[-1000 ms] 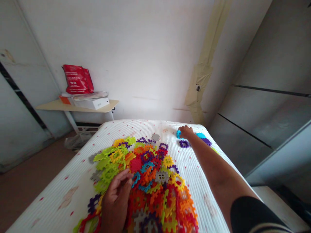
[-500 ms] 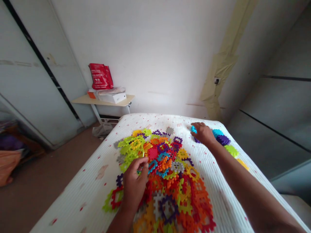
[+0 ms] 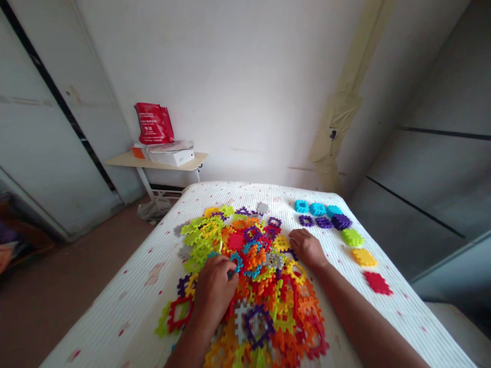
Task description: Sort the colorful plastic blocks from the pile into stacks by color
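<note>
A heap of colourful plastic interlocking tiles (image 3: 284,319) covers the middle of the bed. My left hand (image 3: 217,281) is over its left side, fingers curled round the edge of a blue tile (image 3: 237,262). My right hand (image 3: 307,248) is low at the heap's right edge, close to a yellow tile (image 3: 282,243); its fingers are bent together and their tips are hidden, so what they hold cannot be made out. Beyond it lie a blue frame tile (image 3: 302,206), another blue tile (image 3: 317,209) and a purple frame tile (image 3: 306,221).
Down the bed's right side lie a purple stack (image 3: 341,221), a lime tile (image 3: 352,237), a yellow-orange tile (image 3: 364,257) and a red tile (image 3: 378,282). A small table (image 3: 118,160) with a red bag (image 3: 154,124) and white box (image 3: 176,157) stands at the back left.
My right hand has left a blue frame tile in the far row and come back towards the heap. My left hand has turned palm down over the blue tile. The view has shifted slightly.
</note>
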Available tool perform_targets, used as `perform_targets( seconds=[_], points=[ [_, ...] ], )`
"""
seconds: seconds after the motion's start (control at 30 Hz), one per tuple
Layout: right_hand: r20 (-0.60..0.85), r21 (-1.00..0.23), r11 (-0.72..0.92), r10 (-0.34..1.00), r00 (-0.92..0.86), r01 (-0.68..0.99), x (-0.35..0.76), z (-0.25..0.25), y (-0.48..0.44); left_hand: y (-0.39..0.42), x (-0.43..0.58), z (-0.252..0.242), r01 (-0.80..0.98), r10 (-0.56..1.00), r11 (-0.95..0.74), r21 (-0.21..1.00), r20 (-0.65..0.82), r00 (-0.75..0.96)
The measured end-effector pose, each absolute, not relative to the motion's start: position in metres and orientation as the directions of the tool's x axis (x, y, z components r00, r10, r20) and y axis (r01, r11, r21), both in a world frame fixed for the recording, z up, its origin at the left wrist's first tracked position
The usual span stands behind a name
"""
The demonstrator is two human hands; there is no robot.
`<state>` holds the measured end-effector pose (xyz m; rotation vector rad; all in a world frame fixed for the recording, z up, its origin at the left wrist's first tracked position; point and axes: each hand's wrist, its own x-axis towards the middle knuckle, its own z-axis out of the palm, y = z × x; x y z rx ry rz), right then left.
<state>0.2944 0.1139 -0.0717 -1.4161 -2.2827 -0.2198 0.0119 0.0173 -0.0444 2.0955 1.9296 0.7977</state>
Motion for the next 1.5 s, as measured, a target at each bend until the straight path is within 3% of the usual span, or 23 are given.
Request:
perform_targets(
  seconds=[0.13,0.27,0.4,0.5,0.73,0.93,1.07,1.17,1.33,1.5],
  points=[
    [0.39,-0.11,0.425,0.85,-0.354,0.899,0.291,-0.073,0.112,0.02,0.01,-0.049,0.815,0.932,-0.208,0.54,0.363,-0.003],
    [0.372,-0.119,0.389,0.87,-0.322,0.913,0.291,-0.073,0.113,0.021,0.007,-0.05,0.655,0.878,-0.282,0.701,0.463,-0.118],
    [0.368,-0.135,0.374,0.879,-0.304,0.918,0.292,-0.073,0.112,0.018,0.006,-0.048,0.406,0.92,-0.152,0.901,0.28,-0.275],
    [0.348,-0.161,0.365,0.89,-0.294,0.917,0.293,-0.071,0.112,0.017,0.007,-0.046,0.22,0.933,-0.044,0.974,0.119,-0.34],
    [0.361,-0.191,0.399,0.878,-0.313,0.897,0.296,-0.075,0.113,0.018,0.011,-0.044,-0.008,0.92,-0.02,1.0,0.015,-0.392],
    [0.402,-0.224,0.414,0.864,-0.304,0.882,0.3,-0.08,0.116,0.019,0.013,-0.043,-0.117,0.923,-0.062,0.991,0.012,-0.385],
    [0.507,-0.369,0.426,0.837,-0.205,0.826,0.286,-0.064,0.106,0.018,0.015,-0.043,-0.099,0.932,-0.081,0.992,0.04,-0.361],
    [0.554,-0.459,0.537,0.796,-0.245,0.708,0.259,-0.038,0.084,0.013,0.017,-0.041,0.002,0.93,-0.098,0.995,0.092,-0.355],
    [0.561,-0.369,0.735,0.664,-0.493,0.569,0.212,-0.005,0.043,0.007,0.023,-0.036,0.101,0.94,-0.089,0.991,0.117,-0.32],
    [0.473,-0.261,0.711,0.684,-0.556,0.653,0.192,-0.01,0.032,0.004,0.028,-0.032,0.031,0.949,-0.098,0.995,0.102,-0.297]
  ],
)
